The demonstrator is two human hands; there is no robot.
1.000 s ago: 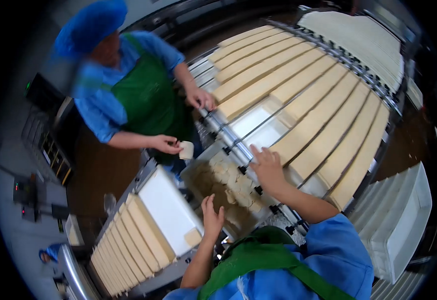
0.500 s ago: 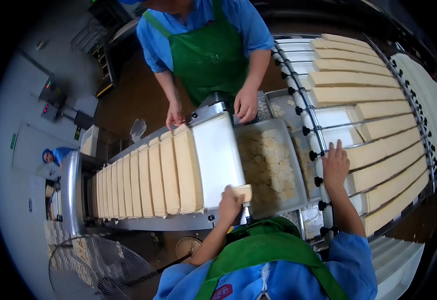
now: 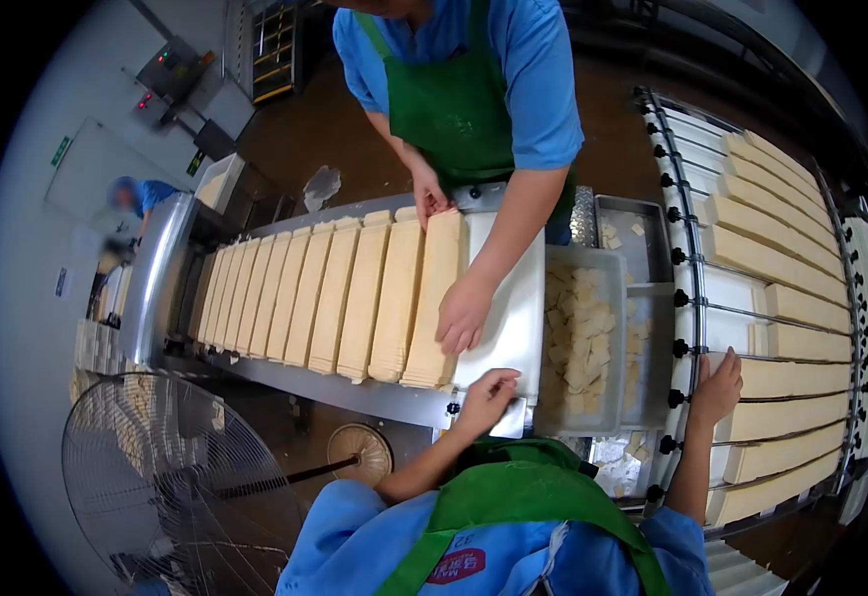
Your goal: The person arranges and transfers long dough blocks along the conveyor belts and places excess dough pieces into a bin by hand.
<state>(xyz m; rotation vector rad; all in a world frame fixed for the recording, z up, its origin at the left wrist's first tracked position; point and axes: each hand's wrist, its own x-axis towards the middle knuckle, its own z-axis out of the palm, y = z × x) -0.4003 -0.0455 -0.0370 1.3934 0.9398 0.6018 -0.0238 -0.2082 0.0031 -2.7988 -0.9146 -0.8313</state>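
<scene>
My left hand [image 3: 489, 399] is over the near end of a white belt [image 3: 508, 333], its fingers loosely bent and apart, with nothing visible in them. Long stacks of thin, pale dough-like sheets [image 3: 355, 298] lie side by side to its left. A co-worker's hand [image 3: 464, 313] rests on the last stack [image 3: 442, 268], while their other hand [image 3: 429, 189] touches its far end. My right hand [image 3: 717, 387] lies at the edge of a slotted white rack [image 3: 690, 328], fingers extended beside a long pale block [image 3: 792, 379].
Between belt and rack stands a tray [image 3: 621, 397] of loose pale pieces [image 3: 583, 338]. The co-worker in a green apron [image 3: 454, 109] stands opposite. A large fan [image 3: 176, 477] is at lower left. Black knobs [image 3: 680, 298] line the rack. Another person [image 3: 151, 194] is far left.
The small pale piece in my left hand is gone from it. The co-worker has reached across onto the last stack. The view has shifted; my right hand remains at the rack's edge.
</scene>
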